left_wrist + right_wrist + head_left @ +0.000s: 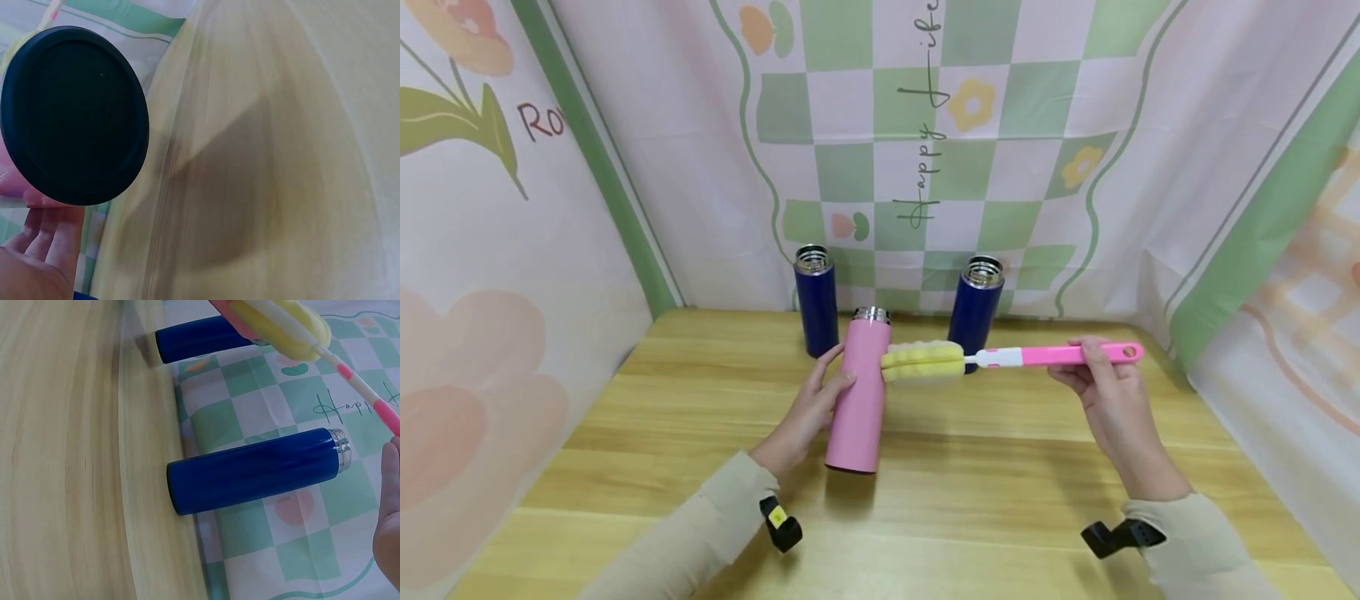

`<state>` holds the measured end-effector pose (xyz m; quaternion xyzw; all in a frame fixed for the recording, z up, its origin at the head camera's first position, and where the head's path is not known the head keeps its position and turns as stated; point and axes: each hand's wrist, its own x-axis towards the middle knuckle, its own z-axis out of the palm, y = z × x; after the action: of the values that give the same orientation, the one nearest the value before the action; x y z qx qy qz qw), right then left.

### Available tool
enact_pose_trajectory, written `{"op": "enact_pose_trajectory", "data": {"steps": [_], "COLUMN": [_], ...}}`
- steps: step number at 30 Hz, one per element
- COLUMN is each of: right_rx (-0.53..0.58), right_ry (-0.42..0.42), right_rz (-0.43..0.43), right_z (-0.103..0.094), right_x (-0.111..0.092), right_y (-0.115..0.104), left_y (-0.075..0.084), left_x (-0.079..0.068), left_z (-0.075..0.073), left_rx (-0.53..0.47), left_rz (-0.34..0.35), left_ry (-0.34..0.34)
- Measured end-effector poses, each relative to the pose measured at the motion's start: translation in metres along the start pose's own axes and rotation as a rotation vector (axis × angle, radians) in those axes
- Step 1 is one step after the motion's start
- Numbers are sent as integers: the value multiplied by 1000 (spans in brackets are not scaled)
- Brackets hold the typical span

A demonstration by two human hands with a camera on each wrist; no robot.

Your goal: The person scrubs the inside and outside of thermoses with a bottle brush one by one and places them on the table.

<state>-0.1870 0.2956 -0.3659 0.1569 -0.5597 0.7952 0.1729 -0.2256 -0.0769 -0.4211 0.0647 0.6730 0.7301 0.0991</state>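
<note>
In the head view my left hand grips a pink bottle with a bare steel mouth, lidless and tilted a little. Its dark round base faces the left wrist camera and hides part of the bottle there. My right hand pinches the pink handle of a bottle brush, held level. The brush's yellow sponge head points left and overlaps the bottle's right side; whether they touch I cannot tell. In the right wrist view the same sponge head is near the top, with only part of the hand showing.
Two dark blue bottles with uncovered steel mouths stand upright at the back of the wooden table: one left, one right, partly behind the brush. A printed cloth hangs behind them, and more cloth lines both sides.
</note>
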Motion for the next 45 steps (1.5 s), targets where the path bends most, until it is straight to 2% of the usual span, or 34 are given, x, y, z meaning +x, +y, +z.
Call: {"op": "enact_pose_trajectory", "data": {"steps": [7,18,25,35,40,45], "right_rx": [23,66,112,138,132,144], "right_ry": [25,-20,-21,-25,-23,-36], "right_rz": [-25,-40,-46,-80,-56,-35], "right_z": [3,2,-1,-1,0,0], "right_x": [1,3,5,8,7,7], "right_y": [-1,-2,-3,-2,-2,0], "left_y": [0,-3,-3,3,6,9], "left_x": [-3,-2,-2,-4,-4,-4], "left_z": [1,-1,0,-1,-3,-3], "left_rx": [16,81,73,78,102,99], "left_rz": [-17,-90,-50,-19,3,-7], "left_ry": [-22,-79,-97,-61,-25,-1]}}
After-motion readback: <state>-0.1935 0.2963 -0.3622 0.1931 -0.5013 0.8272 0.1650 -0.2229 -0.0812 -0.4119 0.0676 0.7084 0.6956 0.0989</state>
